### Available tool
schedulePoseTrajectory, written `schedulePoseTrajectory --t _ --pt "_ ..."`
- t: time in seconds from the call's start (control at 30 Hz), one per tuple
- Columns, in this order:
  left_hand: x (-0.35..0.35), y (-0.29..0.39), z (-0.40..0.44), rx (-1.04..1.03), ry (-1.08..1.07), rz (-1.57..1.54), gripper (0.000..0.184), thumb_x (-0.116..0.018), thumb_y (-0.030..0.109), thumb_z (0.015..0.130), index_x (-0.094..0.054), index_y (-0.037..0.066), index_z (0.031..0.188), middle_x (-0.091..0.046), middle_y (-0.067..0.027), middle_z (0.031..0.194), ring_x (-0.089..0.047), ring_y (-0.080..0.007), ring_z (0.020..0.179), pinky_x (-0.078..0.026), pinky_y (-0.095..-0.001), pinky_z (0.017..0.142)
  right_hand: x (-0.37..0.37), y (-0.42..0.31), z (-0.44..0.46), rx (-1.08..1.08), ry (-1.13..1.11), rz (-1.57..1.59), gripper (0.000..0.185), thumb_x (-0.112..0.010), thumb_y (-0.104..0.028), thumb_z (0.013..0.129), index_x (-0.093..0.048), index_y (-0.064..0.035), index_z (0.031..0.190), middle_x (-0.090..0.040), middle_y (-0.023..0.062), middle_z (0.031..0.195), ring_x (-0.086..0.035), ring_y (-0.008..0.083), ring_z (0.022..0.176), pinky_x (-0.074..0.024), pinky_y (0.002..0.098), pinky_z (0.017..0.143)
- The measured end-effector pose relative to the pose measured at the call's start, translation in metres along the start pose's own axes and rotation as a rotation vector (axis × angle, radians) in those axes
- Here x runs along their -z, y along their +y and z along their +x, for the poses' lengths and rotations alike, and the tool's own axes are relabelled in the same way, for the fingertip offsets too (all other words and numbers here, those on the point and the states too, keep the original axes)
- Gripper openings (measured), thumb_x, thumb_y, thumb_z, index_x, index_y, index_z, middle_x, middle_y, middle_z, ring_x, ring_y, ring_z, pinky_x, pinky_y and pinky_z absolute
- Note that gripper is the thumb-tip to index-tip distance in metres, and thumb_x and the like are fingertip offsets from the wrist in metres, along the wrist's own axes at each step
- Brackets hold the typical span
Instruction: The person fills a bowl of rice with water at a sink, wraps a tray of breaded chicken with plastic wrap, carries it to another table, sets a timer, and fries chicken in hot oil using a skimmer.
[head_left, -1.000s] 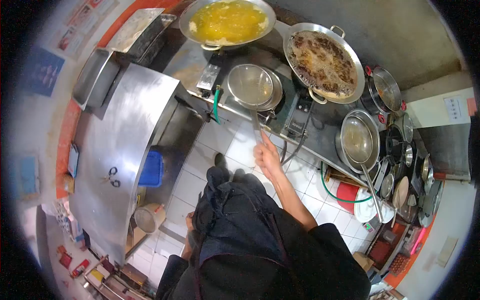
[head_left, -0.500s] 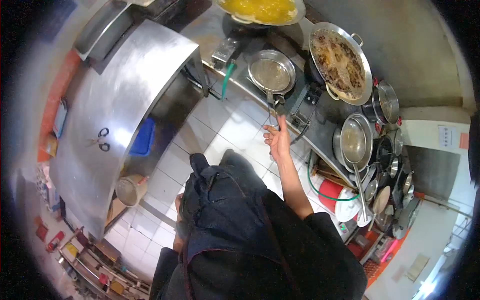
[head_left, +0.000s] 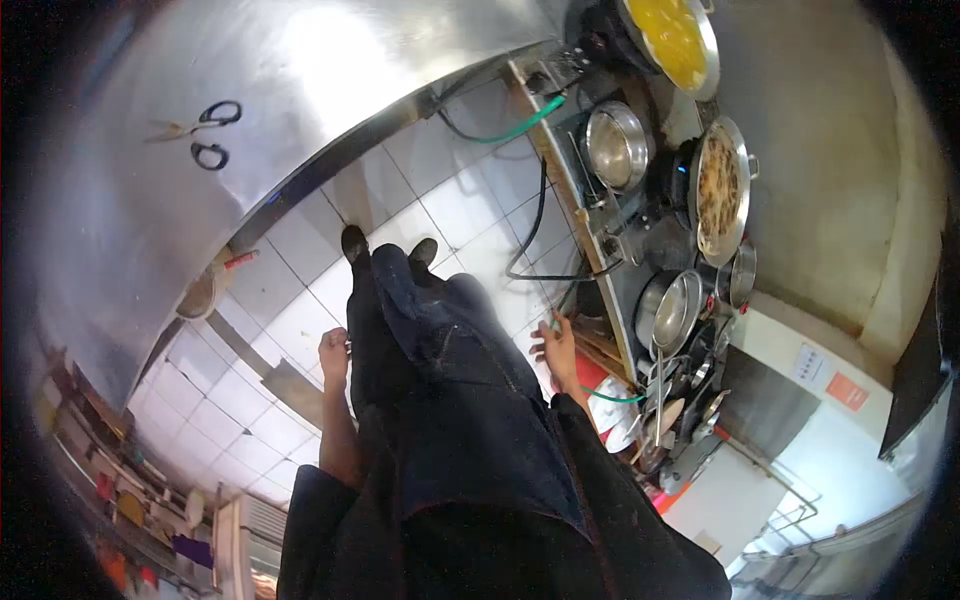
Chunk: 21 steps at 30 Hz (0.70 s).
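My right hand (head_left: 556, 345) hangs beside the stove counter, fingers loosely bent and apart, holding nothing. On the other side of my dark apron (head_left: 470, 420), my left hand (head_left: 335, 352) is low with its fingers curled in, and nothing shows in it. Nearest to the right hand are the counter edge and a pot (head_left: 655, 310) with a long-handled ladle or strainer (head_left: 678, 308) resting across it. Farther along the counter sits a round metal strainer (head_left: 616, 148). Black-handled scissors (head_left: 210, 135) lie on the steel table (head_left: 270, 60).
A wide pan of frying food (head_left: 720, 190) and a pan of yellow contents (head_left: 675, 40) stand on burners. A black hose (head_left: 520, 265) and a green hose (head_left: 520, 128) hang off the counter. A bucket (head_left: 203, 290) stands beneath the steel table; tiles (head_left: 400, 220) cover the floor.
The view has swung towards the steel table, with the stove now farther right. My right hand has drawn back from near the strainer's handle, and my left hand shows more fully.
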<state>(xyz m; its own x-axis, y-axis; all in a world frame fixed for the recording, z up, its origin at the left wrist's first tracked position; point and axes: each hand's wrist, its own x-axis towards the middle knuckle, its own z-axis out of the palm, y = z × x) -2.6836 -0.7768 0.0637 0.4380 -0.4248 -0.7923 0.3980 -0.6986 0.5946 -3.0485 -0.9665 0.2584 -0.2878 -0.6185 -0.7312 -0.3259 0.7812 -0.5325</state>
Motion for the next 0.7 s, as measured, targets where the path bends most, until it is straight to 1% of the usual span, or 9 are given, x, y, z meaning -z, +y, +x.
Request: schedulePoseTrajectory --t 0.03,0.17,0.2,0.27,0.37,0.4,0.57,0.67,0.7 --pt "0.003 0.003 -0.002 0.071 -0.001 -0.056 0.019 -0.057 0.018 0.095 -0.060 0.004 0.108 -0.066 -0.0058 0.093 -0.060 -0.0119 0.073 -0.049 -0.0265 0.059 -0.001 0.009 0.003 0.041 -0.045 -0.136 0.059 -0.059 -0.024 0.096 -0.032 -0.0046 0.144 -0.066 0.0143 0.087 -0.063 0.0184 0.056 -0.0460 0.0285 0.044" --pt "0.023 -0.004 -0.004 0.054 -0.003 -0.055 0.021 -0.058 0.020 0.094 -0.058 0.006 0.110 -0.064 -0.0050 0.092 -0.061 -0.0136 0.074 -0.050 -0.0272 0.059 -0.007 0.014 0.001 0.052 -0.102 -0.375 0.053 -0.060 -0.024 0.095 -0.040 -0.0035 0.141 -0.067 0.0142 0.088 -0.065 0.0181 0.057 -0.0477 0.0294 0.045" --pt "0.027 -0.008 -0.002 0.049 -0.014 -0.153 0.022 -0.058 0.021 0.094 -0.058 0.006 0.110 -0.064 -0.0051 0.092 -0.062 -0.0142 0.074 -0.050 -0.0273 0.059 -0.009 0.012 0.002 0.030 -0.105 -0.368 0.049 -0.060 -0.024 0.095 -0.044 -0.0051 0.138 -0.067 0.0133 0.088 -0.066 0.0174 0.060 -0.0481 0.0292 0.045" --pt "0.033 -0.010 0.005 0.070 -0.016 -0.278 0.023 -0.059 0.023 0.093 -0.058 0.007 0.110 -0.064 -0.0059 0.095 -0.063 -0.0158 0.076 -0.051 -0.0283 0.061 -0.013 0.006 0.005 0.025 -0.116 -0.381 0.048 -0.060 -0.024 0.095 -0.046 -0.0060 0.138 -0.067 0.0131 0.088 -0.066 0.0173 0.060 -0.0481 0.0292 0.046" --pt "0.039 -0.008 0.011 0.111 0.026 -0.242 0.024 -0.059 0.024 0.093 -0.058 0.008 0.110 -0.064 -0.0063 0.096 -0.063 -0.0162 0.076 -0.052 -0.0295 0.063 -0.018 -0.005 0.008 0.014 -0.134 -0.386 0.044 -0.060 -0.024 0.096 -0.049 -0.0070 0.135 -0.067 0.0128 0.088 -0.066 0.0171 0.061 -0.0480 0.0290 0.046" --pt "0.040 -0.006 0.011 0.105 0.026 -0.248 0.025 -0.059 0.027 0.094 -0.058 0.008 0.111 -0.064 -0.0062 0.096 -0.063 -0.0164 0.078 -0.052 -0.0303 0.065 -0.021 -0.013 0.007 0.018 -0.142 -0.399 0.043 -0.060 -0.024 0.096 -0.050 -0.0068 0.134 -0.067 0.0129 0.089 -0.066 0.0171 0.061 -0.0481 0.0290 0.046" --pt "0.040 0.013 0.017 0.193 0.016 -0.236 0.027 -0.057 0.029 0.097 -0.058 0.008 0.115 -0.064 -0.0074 0.100 -0.064 -0.0173 0.081 -0.052 -0.0297 0.066 -0.025 -0.029 0.022 0.019 -0.165 -0.412 0.041 -0.059 -0.026 0.096 -0.053 -0.0071 0.132 -0.068 0.0135 0.089 -0.066 0.0169 0.061 -0.0484 0.0292 0.047" --pt "0.029 0.025 0.018 0.047 0.020 -0.243 0.027 -0.055 0.026 0.098 -0.058 0.007 0.117 -0.064 -0.0094 0.101 -0.066 -0.0190 0.085 -0.054 -0.0296 0.066 -0.028 -0.048 0.036 -0.039 -0.222 -0.449 0.042 -0.058 -0.028 0.096 -0.053 -0.0079 0.133 -0.069 0.0150 0.091 -0.066 0.0176 0.063 -0.0501 0.0301 0.049" --pt "0.025 0.025 0.020 0.053 0.021 -0.239 0.027 -0.055 0.026 0.098 -0.058 0.007 0.117 -0.064 -0.0094 0.101 -0.066 -0.0190 0.085 -0.054 -0.0296 0.066 -0.027 -0.052 0.045 -0.047 -0.223 -0.450 0.042 -0.058 -0.028 0.096 -0.053 -0.0079 0.133 -0.069 0.0150 0.091 -0.066 0.0176 0.063 -0.0501 0.0301 0.049"
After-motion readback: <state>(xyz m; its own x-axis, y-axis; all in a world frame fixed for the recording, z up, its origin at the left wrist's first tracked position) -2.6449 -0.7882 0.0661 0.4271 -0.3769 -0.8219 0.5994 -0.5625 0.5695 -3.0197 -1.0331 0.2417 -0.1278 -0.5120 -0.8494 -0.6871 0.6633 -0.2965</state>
